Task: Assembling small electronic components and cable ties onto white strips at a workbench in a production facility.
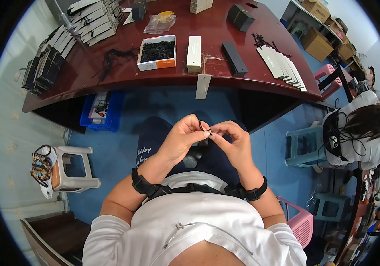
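Over my lap, on the near side of the desk (269, 29), I am pinching a short black cord (201, 126) between both hands. My left grip (179, 138) is closing thumb against forefinger on it, with a loop of the cord standing up beside the fingers. My right grip (233, 142) is meeting it tip to tip, thumb and forefinger pressing together at the same small spot; just what each fingertip is covering I cannot tell. Both wrists are wearing black bands.

Beyond my hands, a pale tag (203, 87) is jutting out past the desk's near edge. Just behind it a stack of white tags (194, 51) is lying lengthwise, and to its left an open box (156, 65) is holding a heap of small black pieces (158, 51). Farther left, loose black cords (114, 56) are lying in a tangle. To the right of the white stack a long black block (234, 57) is resting, and farther right more white tags (281, 66) are fanning out toward the near edge. On the far side a clear bag (159, 23) is lying.

Under the desk at left, a blue crate (96, 125) is standing on the floor. Off to my right, another person (354, 137) is sitting on a blue-green stool (306, 144).
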A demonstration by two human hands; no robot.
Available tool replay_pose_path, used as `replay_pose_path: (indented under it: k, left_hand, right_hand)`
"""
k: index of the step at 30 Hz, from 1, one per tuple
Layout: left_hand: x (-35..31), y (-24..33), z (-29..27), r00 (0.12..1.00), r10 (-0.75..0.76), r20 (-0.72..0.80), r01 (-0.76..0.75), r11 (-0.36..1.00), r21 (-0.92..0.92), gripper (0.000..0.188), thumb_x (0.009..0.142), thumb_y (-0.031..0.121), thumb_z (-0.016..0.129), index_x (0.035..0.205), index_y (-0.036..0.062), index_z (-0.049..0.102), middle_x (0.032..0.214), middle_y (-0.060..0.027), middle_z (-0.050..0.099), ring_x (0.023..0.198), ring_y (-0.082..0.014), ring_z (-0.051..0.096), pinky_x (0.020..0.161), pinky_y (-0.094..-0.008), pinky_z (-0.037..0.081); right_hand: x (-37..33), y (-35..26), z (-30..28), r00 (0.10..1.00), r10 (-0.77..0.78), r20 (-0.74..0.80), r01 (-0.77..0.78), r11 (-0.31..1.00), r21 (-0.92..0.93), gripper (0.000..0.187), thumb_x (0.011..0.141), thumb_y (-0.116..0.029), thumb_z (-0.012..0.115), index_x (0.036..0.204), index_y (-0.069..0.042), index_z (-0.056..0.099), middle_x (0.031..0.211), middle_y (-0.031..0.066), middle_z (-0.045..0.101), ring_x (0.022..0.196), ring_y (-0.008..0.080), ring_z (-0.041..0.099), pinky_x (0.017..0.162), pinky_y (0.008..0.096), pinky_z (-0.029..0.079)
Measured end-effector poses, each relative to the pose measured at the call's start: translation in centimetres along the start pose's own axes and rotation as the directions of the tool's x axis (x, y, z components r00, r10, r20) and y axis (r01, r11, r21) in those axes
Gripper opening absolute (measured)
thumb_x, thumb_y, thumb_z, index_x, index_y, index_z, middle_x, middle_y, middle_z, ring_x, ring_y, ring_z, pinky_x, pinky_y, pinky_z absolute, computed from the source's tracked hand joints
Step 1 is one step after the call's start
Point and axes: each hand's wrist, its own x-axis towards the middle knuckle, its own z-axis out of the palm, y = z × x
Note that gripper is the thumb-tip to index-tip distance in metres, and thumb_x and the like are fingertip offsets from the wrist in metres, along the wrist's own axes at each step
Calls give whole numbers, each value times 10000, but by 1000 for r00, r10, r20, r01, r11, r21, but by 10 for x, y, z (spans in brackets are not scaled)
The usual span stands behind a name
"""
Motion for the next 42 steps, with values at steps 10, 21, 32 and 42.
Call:
replay_pose_path:
  k: [10,21,32,42]
  left_hand:
    - [0,8,3,997,74,-31,-68,985,157,195,780,-50,604,760,95,475,878,-31,585,838,-104,557,793,-261,434]
    - [-3,8,4,901,407,151,-399,636,661,157,736,-73,607,777,49,517,881,-63,573,878,-145,548,817,-287,424]
    - [0,4,1,999,50,9,-50,999,-11,248,803,-43,596,727,128,433,921,-95,624,780,-92,515,736,-237,417]
    - [-1,6,-4,999,38,-11,-39,998,-44,212,812,-26,603,757,122,462,887,-93,637,749,-89,541,706,-223,435]
  right_hand:
    - [1,2,5,999,-54,11,52,995,86,69,748,-24,681,787,-10,627,754,28,586,698,92,529,653,215,411]
    - [1,6,0,927,284,246,-372,788,491,69,829,-93,671,854,-41,635,800,-6,615,745,60,535,697,202,418]
    - [1,18,-5,965,213,153,-261,842,473,35,816,-46,656,837,-47,627,764,-32,593,703,37,502,664,190,399]
    - [-3,13,2,958,238,159,-280,894,350,72,855,-86,638,839,-23,608,748,-42,567,713,41,505,675,196,404]
